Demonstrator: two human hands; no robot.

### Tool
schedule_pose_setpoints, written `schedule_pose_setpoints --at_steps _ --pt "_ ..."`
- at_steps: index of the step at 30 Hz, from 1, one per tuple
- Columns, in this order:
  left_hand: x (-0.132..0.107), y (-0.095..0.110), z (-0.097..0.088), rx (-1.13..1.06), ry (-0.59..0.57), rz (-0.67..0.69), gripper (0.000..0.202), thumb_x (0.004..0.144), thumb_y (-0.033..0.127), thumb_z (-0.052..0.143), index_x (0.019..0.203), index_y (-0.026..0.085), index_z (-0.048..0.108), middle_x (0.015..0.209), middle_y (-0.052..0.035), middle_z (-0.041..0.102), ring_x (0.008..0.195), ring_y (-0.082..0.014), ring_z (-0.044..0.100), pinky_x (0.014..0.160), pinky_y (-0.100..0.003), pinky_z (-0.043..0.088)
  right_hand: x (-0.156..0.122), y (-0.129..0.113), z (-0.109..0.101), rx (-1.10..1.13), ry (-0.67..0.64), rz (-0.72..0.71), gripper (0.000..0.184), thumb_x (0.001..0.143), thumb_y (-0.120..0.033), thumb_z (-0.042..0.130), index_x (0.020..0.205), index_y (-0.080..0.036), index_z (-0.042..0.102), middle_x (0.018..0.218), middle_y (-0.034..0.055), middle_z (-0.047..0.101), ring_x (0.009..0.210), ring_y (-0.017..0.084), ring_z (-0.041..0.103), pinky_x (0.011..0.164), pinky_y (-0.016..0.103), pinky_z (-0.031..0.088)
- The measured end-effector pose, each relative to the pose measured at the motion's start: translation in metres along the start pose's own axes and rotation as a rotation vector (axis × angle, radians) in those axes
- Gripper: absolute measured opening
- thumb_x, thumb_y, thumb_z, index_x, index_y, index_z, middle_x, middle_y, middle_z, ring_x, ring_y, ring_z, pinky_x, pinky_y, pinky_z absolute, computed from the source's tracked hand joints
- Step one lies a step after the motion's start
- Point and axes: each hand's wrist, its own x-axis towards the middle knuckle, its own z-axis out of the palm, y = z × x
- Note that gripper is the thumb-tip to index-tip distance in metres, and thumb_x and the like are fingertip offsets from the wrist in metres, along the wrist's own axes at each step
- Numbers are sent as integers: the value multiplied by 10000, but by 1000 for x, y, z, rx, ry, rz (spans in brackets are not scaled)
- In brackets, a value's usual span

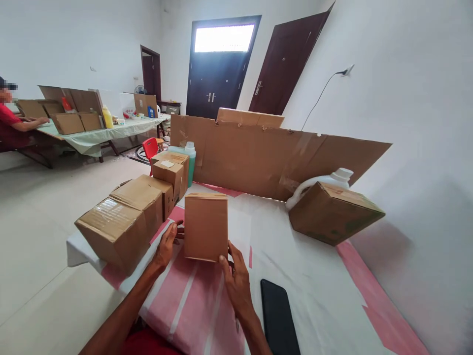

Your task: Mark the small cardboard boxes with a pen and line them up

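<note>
A small brown cardboard box (206, 227) stands tilted up in front of me, its plain broad face toward me. My right hand (235, 273) grips its lower right corner, with the thumb on the near face and the fingers along the right side. Beside the box's left edge is my left hand (169, 244), its fingers apart and slightly bent; a narrow gap seems to separate the fingertips from the cardboard. Under the box lies a pink and white striped cloth (192, 301) covering the table. A black phone (280, 315) rests right of my right forearm.
Several cardboard boxes (121, 217) line the table's left edge, with a green bottle (191, 162) behind them. A cardboard panel (240, 155) bounds the far side. At right, a larger box (336, 214) leans before a white jug (342, 176). A person (18, 118) sits at another table.
</note>
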Motion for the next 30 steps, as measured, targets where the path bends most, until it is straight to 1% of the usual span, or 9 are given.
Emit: schedule_pose_setpoints --at_steps 3,5,9,12,14,19,22,26,30 --pt "-13 15 -5 122 -58 67 677 953 743 455 1260 194 706 1150 -125 760 996 -266 706 926 -411 523 12 -11 -10 159 -87 157 547 958 -632 522 1270 -207 670 1265 112 691 1020 249 670 871 371 555" --pt "-20 25 -7 179 -102 107 635 960 721 467 1241 215 727 1193 -118 748 1103 -288 678 1017 -433 489 16 -16 -14 225 -104 221 539 942 -688 515 1053 -197 708 1031 68 721 800 205 624 734 323 525" --pt "-32 45 -6 321 -191 236 563 1004 643 449 1270 231 724 1251 -116 715 1208 -297 626 1083 -437 440 20 -20 -18 288 -74 292 568 938 -744 474 759 -218 587 703 -6 597 611 161 489 583 285 427" --pt "-40 60 -1 460 -246 357 553 1048 574 375 1370 223 655 1282 -131 694 1195 -294 622 1054 -441 446 23 -23 -23 343 -70 336 608 923 -786 443 705 -227 537 616 -19 532 552 155 451 534 288 395" --pt "-45 67 3 542 -296 431 573 1022 609 430 1426 242 603 1320 -128 680 1206 -311 609 1068 -458 424 24 -27 -28 378 -71 342 617 915 -804 432 718 -229 539 593 -29 493 530 151 426 504 286 375" --pt "-44 71 14 709 -403 636 1002 742 814 698 1548 273 451 1493 -157 570 1379 -409 475 1186 -527 279 21 -38 -39 419 -51 402 643 859 -860 468 697 -238 482 548 -69 378 464 104 314 427 245 275" --pt "-34 70 21 724 -384 594 1039 733 821 699 1569 278 407 1498 -175 539 1401 -421 448 1196 -549 253 18 -44 -41 417 -46 465 692 805 -912 469 635 -243 428 497 -77 353 423 85 288 401 229 226" --pt "-22 80 29 552 -284 443 954 811 855 555 1542 254 431 1428 -157 553 1395 -406 435 1207 -558 245 5 -62 -43 439 -151 440 740 879 -882 373 598 -211 505 440 -7 483 372 101 397 386 240 274" --pt "-26 98 31 384 -328 294 787 860 713 596 1494 262 480 1448 -121 536 1418 -383 414 1223 -530 257 -36 -85 -46 436 -157 426 672 906 -820 457 801 -176 616 596 69 674 431 139 541 379 232 365"
